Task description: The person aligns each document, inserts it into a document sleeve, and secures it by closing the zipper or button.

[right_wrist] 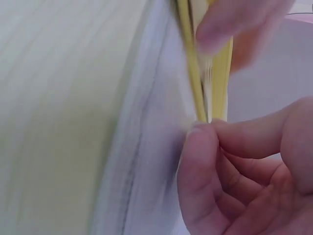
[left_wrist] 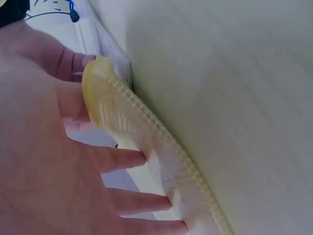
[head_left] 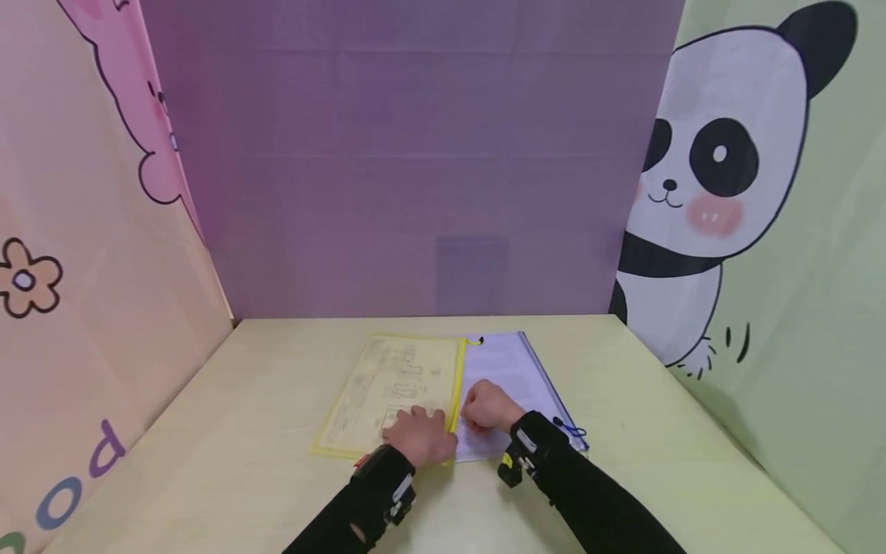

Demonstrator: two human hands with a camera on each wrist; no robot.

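A yellow see-through zip pouch (head_left: 353,392) with printed sheets in it lies on the table, partly over a lavender zip pouch (head_left: 505,362). My left hand (head_left: 421,437) is at its near right corner. In the left wrist view the fingers (left_wrist: 142,200) of that hand spread against the pouch, and the zipped edge (left_wrist: 161,127) bends up. Thumb and finger of the left hand straddle the yellow edge in the right wrist view. Just beyond, my right hand (head_left: 490,405) pinches the yellow zipper edge (right_wrist: 195,83) between thumb and forefinger, its other fingers curled.
The lavender pouch has a dark blue zipper along its right side and a blue cord pull (head_left: 577,432) at the near corner. A black-tipped pull (head_left: 481,340) shows at the yellow edge's far end. Behind the pale table (head_left: 263,385) hangs a purple cloth (head_left: 388,169).
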